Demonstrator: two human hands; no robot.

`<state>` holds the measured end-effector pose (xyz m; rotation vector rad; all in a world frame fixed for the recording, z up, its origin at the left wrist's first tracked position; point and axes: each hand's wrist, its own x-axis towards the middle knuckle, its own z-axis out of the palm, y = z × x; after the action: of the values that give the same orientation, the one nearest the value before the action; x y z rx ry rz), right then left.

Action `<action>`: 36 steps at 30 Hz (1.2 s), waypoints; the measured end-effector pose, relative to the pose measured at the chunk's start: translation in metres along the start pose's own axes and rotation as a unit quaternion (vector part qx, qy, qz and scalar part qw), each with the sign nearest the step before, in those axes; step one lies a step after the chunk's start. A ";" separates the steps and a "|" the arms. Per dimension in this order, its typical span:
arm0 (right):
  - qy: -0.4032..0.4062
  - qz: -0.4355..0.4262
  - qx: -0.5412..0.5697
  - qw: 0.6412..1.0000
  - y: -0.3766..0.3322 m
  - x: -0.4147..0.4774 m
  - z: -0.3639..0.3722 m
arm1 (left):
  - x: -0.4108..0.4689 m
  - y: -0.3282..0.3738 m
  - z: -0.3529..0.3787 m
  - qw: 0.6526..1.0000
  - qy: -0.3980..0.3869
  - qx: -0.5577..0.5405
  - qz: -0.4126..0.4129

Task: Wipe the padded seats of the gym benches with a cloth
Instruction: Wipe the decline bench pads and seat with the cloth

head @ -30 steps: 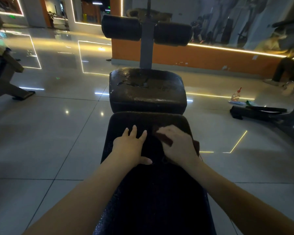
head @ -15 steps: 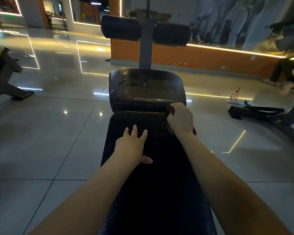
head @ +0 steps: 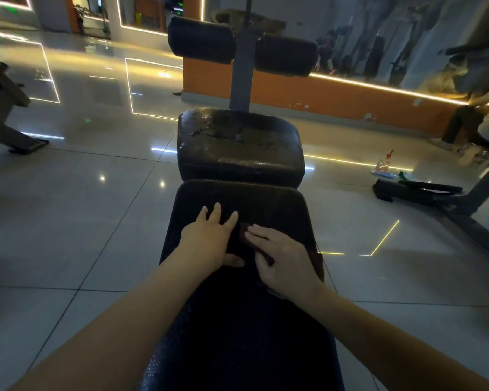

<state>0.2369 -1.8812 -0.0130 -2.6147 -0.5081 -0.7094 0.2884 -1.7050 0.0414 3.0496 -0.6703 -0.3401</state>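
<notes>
The left hand [head: 209, 241] lies flat on the padded seat [head: 266, 198], grip released. The right hand [head: 285, 261], fingers straight and unclenched, presses the cloth [head: 244, 235].

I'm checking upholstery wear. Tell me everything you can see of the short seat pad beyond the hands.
The short seat pad is a thick, round-cornered block in dark, glossy, vinyl-looking cover, its top cracked and peeling in patches. It sits just beyond the long pad, before the grey post. Neither left hand nor right hand touches it.
</notes>
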 end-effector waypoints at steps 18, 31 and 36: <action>0.026 0.081 -0.060 0.995 0.050 0.025 -0.028 | -0.008 0.004 -0.004 0.999 -0.002 -0.030 -0.033; 0.095 0.142 -0.038 0.985 0.044 0.093 0.004 | -0.002 0.000 -0.003 1.000 0.003 -0.023 -0.019; 0.114 0.242 -0.033 0.963 0.074 0.106 -0.006 | -0.003 0.001 -0.003 1.000 0.002 -0.021 -0.018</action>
<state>0.3524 -1.9225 0.0296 -2.5184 0.2221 -0.8494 0.2861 -1.7049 0.0448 3.0254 -0.6007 -0.3451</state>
